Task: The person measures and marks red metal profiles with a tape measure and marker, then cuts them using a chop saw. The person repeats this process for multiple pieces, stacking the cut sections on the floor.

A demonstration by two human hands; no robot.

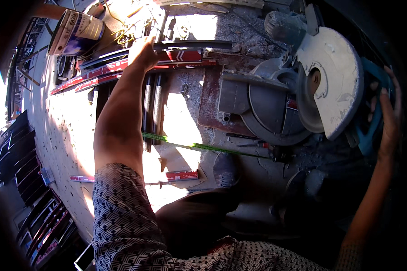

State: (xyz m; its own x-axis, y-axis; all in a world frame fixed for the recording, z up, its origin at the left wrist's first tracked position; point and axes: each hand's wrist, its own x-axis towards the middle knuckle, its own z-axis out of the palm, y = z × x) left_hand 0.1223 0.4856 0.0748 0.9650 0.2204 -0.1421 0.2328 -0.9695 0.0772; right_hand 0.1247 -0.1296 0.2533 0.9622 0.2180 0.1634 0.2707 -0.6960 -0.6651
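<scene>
My left hand reaches far forward and grips a long dark metal strip that lies across red-and-black profiles by the saw's base. My right hand is at the far right, wrapped around the blue handle of a chop saw. The saw's pale round blade guard is tilted over the grey metal base. A green tape measure strip runs across the floor below the saw.
A paint tin lies at the back left. Stacks of dark profiles lie at the lower left. Short red offcuts sit on the dusty concrete near my knee. Metal dust and scraps surround the saw.
</scene>
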